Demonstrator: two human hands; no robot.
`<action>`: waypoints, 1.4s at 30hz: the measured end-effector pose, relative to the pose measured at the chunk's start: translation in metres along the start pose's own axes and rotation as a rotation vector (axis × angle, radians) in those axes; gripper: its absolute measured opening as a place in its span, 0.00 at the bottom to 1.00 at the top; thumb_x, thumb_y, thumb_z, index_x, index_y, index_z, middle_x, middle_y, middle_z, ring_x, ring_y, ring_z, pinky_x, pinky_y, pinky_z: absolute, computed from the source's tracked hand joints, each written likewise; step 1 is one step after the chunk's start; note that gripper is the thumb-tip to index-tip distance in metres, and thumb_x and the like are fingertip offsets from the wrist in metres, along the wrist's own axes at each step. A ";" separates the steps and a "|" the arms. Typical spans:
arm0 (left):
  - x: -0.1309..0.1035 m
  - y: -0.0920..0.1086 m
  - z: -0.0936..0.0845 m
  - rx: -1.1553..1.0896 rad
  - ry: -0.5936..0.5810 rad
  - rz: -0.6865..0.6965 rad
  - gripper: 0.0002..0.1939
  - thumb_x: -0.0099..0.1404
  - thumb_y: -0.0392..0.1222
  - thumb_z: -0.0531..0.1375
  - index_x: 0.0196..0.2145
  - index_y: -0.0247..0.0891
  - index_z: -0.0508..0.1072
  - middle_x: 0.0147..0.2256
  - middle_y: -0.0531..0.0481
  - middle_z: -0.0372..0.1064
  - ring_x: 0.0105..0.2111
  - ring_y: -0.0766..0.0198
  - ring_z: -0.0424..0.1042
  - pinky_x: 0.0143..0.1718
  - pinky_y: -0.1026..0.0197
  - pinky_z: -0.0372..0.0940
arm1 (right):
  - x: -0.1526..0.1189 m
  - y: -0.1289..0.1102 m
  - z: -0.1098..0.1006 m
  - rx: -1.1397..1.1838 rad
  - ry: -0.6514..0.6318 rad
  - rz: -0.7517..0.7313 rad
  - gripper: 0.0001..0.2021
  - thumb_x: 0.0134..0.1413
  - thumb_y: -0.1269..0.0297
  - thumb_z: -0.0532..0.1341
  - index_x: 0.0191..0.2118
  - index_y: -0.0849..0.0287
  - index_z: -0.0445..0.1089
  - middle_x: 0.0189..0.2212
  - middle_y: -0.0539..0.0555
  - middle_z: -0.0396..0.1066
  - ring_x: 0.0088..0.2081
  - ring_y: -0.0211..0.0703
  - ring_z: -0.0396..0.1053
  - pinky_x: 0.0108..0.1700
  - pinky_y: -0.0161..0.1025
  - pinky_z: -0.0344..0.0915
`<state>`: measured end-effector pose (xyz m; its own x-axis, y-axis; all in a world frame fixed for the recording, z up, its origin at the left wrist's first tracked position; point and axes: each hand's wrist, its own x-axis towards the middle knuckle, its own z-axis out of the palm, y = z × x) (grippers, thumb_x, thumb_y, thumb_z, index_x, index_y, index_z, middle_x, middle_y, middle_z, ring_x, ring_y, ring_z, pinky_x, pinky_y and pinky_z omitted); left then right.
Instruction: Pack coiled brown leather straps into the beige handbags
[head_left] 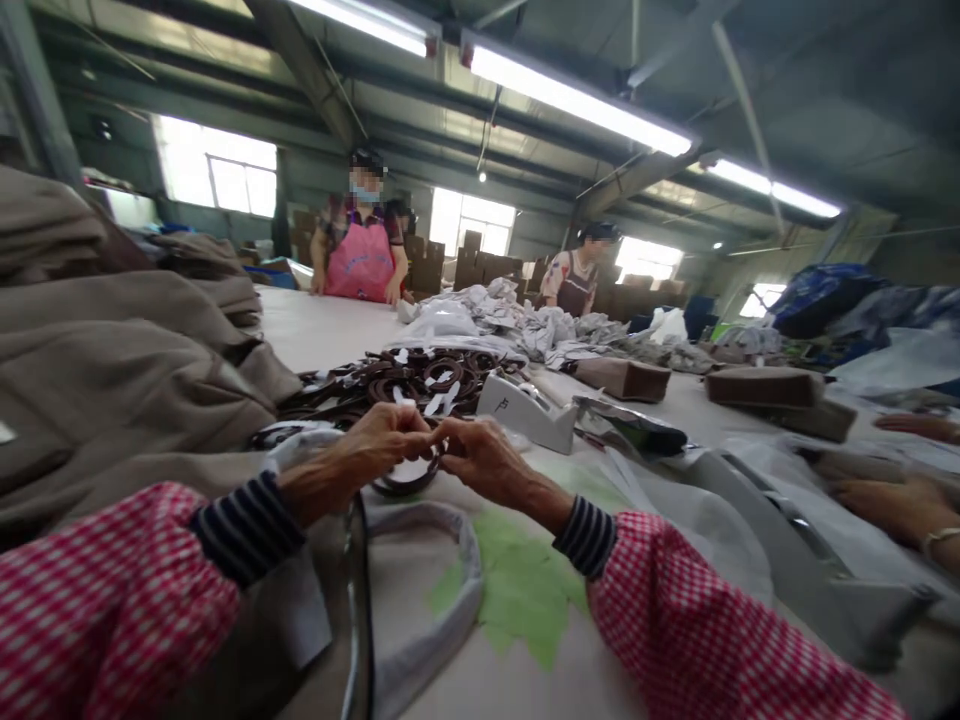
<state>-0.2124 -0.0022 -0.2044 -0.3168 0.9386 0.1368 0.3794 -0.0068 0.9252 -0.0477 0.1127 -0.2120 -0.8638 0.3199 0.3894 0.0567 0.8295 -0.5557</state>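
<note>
My left hand (375, 448) and my right hand (491, 462) meet at the middle of the view, fingertips pinched together. Between and just below them is a dark brown coiled strap (405, 488) with a white piece on it; the exact grip point is partly hidden by my fingers. Just beyond lies a heap of similar coiled straps (367, 380) with white tags. A white tape dispenser (529, 412) stands right of the heap, close to my right hand. Below my wrists, a pale grey fabric loop (469, 560) and a zipper edge (360, 610) lie on the table.
Brown folded fabric (127, 370) is piled at the left. Green patches (525, 590) mark the table. A grey dispenser-like device (780, 540) stands at the right, near a co-worker's hand (892, 510). Brown bundles (622, 378) and crumpled pale material (555, 330) lie farther back. Two people stand beyond.
</note>
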 end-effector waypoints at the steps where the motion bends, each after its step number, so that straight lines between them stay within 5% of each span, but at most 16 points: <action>1: -0.009 0.004 -0.002 0.046 -0.008 0.029 0.24 0.51 0.61 0.69 0.28 0.34 0.75 0.24 0.51 0.69 0.25 0.65 0.62 0.27 0.62 0.55 | -0.003 -0.006 0.000 0.099 -0.038 0.030 0.09 0.54 0.76 0.67 0.41 0.59 0.77 0.22 0.45 0.69 0.24 0.34 0.65 0.30 0.32 0.57; 8: -0.062 0.012 -0.023 0.335 -0.020 0.130 0.12 0.63 0.49 0.61 0.32 0.37 0.76 0.30 0.52 0.72 0.32 0.62 0.68 0.35 0.60 0.59 | -0.019 -0.036 0.007 0.735 -0.386 0.312 0.12 0.50 0.62 0.70 0.39 0.62 0.75 0.20 0.48 0.71 0.19 0.33 0.63 0.22 0.29 0.58; 17: -0.081 0.003 -0.018 0.464 -0.006 0.183 0.12 0.71 0.48 0.59 0.35 0.38 0.75 0.34 0.50 0.75 0.35 0.59 0.71 0.39 0.59 0.61 | -0.032 -0.037 0.039 0.942 -0.294 0.515 0.14 0.50 0.57 0.72 0.36 0.62 0.73 0.22 0.47 0.69 0.22 0.31 0.64 0.23 0.27 0.55; 21: -0.083 -0.001 -0.025 0.623 -0.145 0.240 0.14 0.75 0.50 0.57 0.38 0.39 0.76 0.35 0.47 0.76 0.36 0.56 0.72 0.41 0.55 0.60 | -0.041 -0.039 0.047 0.799 -0.220 0.481 0.10 0.51 0.59 0.68 0.31 0.61 0.72 0.19 0.46 0.67 0.20 0.31 0.60 0.23 0.29 0.53; 24: -0.093 0.002 -0.036 0.786 -0.336 0.408 0.12 0.77 0.45 0.55 0.42 0.42 0.78 0.41 0.47 0.78 0.41 0.54 0.72 0.49 0.53 0.57 | -0.044 -0.037 0.049 0.686 -0.115 0.364 0.10 0.54 0.59 0.66 0.30 0.62 0.72 0.18 0.46 0.65 0.20 0.32 0.57 0.24 0.31 0.52; 29: -0.110 0.016 -0.046 1.033 -0.511 0.562 0.15 0.80 0.44 0.53 0.37 0.41 0.76 0.34 0.51 0.76 0.36 0.58 0.68 0.51 0.53 0.54 | -0.033 -0.044 0.060 0.594 -0.016 0.189 0.09 0.59 0.65 0.62 0.29 0.61 0.70 0.20 0.46 0.66 0.24 0.34 0.61 0.29 0.33 0.55; 36: -0.123 0.018 -0.069 1.156 -0.465 0.490 0.20 0.80 0.45 0.50 0.33 0.39 0.75 0.34 0.46 0.74 0.37 0.55 0.68 0.52 0.49 0.55 | -0.019 -0.057 0.095 -0.241 -0.304 -0.036 0.05 0.62 0.72 0.60 0.39 0.61 0.74 0.31 0.55 0.75 0.31 0.42 0.69 0.33 0.39 0.52; 42: -0.141 -0.010 -0.105 1.114 -0.359 0.407 0.15 0.77 0.44 0.56 0.34 0.40 0.77 0.34 0.49 0.76 0.36 0.56 0.68 0.55 0.48 0.54 | -0.022 -0.058 0.101 -0.396 -0.321 -0.066 0.07 0.68 0.69 0.56 0.42 0.61 0.73 0.31 0.57 0.76 0.31 0.44 0.70 0.32 0.42 0.47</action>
<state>-0.2628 -0.1705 -0.1954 0.1867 0.9795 0.0761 0.9821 -0.1879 0.0094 -0.0822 0.0111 -0.2621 -0.9786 0.1556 0.1350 0.1281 0.9729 -0.1924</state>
